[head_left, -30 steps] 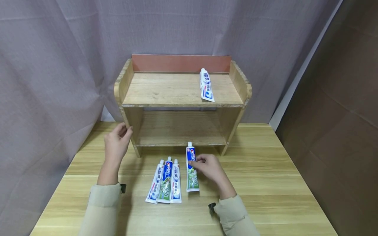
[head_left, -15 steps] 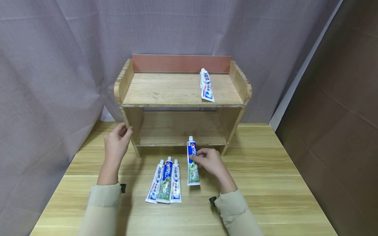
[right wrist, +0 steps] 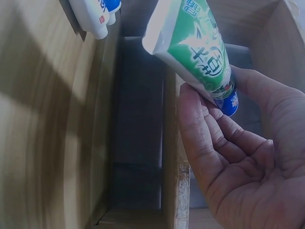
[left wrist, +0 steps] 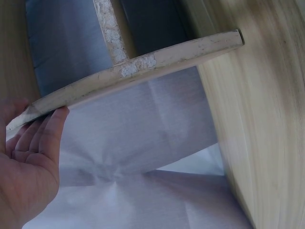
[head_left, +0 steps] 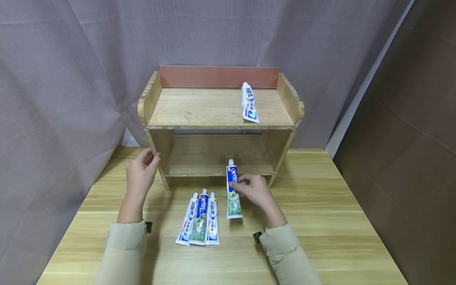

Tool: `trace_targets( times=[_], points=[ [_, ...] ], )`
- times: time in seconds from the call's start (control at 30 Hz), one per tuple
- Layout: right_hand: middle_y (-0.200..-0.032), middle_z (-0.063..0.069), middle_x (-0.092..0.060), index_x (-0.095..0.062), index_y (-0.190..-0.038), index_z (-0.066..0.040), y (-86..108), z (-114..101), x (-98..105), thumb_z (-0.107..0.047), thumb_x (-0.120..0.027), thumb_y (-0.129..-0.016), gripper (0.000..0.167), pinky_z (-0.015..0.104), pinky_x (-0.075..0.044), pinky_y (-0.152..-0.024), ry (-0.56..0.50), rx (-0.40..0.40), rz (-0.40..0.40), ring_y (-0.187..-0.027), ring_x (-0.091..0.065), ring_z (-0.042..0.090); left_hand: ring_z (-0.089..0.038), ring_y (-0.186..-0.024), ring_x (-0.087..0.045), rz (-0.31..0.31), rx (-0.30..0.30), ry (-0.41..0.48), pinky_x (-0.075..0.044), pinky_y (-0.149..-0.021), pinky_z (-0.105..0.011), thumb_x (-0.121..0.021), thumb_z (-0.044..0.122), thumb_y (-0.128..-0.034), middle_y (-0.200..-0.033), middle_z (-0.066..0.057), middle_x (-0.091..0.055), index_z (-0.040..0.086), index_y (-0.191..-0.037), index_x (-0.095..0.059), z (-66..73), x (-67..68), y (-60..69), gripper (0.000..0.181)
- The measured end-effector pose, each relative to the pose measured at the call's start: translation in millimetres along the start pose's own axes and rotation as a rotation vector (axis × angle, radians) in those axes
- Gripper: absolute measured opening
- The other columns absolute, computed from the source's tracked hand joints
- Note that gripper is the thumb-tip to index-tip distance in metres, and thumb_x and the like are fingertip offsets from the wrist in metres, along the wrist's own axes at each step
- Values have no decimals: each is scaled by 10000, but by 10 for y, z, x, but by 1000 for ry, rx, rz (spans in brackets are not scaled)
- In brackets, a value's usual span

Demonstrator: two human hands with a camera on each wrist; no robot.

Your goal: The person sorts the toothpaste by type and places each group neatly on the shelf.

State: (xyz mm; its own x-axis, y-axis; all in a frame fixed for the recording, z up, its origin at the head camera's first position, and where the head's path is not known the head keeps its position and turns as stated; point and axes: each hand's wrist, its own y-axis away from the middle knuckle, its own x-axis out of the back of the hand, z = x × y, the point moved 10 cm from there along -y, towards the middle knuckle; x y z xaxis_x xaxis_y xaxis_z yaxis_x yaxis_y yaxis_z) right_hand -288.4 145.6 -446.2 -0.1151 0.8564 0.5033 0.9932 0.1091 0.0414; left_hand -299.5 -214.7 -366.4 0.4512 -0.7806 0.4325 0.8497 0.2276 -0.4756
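Note:
A wooden two-tier shelf (head_left: 213,152) stands at the back of the table. My left hand (head_left: 139,174) pinches the front edge of its left side panel (left wrist: 157,59), with fingers on the outer face and the thumb across the edge. My right hand (head_left: 254,190) pinches a blue and green toothpaste tube (head_left: 233,204) between thumb and fingers, cap pointing to the shelf. This tube is raised off the table, its cap in front of the lower board. In the right wrist view the same green tube (right wrist: 198,45) shows its flat end closest to the camera.
Three toothpaste tubes lie side by side on the table (head_left: 331,237): a white one (head_left: 187,221), a blue and green one (head_left: 200,217) and another white one (head_left: 212,221). White toothpaste (head_left: 249,103) lies on the upper board's right part. Grey curtain (head_left: 213,31) hangs behind.
My right hand has moved forward and slightly right with the toothpaste tube, bringing it closer to the lower board. My left hand and the other tubes stay where they were.

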Motion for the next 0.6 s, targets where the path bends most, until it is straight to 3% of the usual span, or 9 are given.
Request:
trace_targets(
  times=[0.13, 0.3, 0.6],
  points=[
    [-790, 24, -722, -734, -954, -54, -10, -17, 16, -341, -817, -846, 318, 320, -606, -632, -5, 1, 6, -666, -697, 220, -319, -1007, -723, 0, -2, -1, -611, -836, -411, -654, 244, -982, -1074, -204, -730, 19, -1165, -715, 3, 0, 1, 296],
    [-788, 36, -722, -729, -959, -40, -19, -36, 27, -313, -822, -844, 310, 338, -613, -629, -23, 4, 1, -744, -711, 364, -320, -1012, -721, -3, 1, 2, -607, -844, -411, -650, 245, -985, -1081, -204, -728, 16, -1172, -713, -1, -5, 0, 302],
    [-777, 42, -716, -730, -952, -38, -48, -62, 54, -317, -818, -848, 311, 453, -627, -679, -23, 19, 3, -746, -703, 386, -321, -1023, -717, -4, 6, 5, -604, -855, -422, -646, 243, -988, -1082, -205, -728, 13, -1169, -712, -8, -6, -3, 301]
  ],
)
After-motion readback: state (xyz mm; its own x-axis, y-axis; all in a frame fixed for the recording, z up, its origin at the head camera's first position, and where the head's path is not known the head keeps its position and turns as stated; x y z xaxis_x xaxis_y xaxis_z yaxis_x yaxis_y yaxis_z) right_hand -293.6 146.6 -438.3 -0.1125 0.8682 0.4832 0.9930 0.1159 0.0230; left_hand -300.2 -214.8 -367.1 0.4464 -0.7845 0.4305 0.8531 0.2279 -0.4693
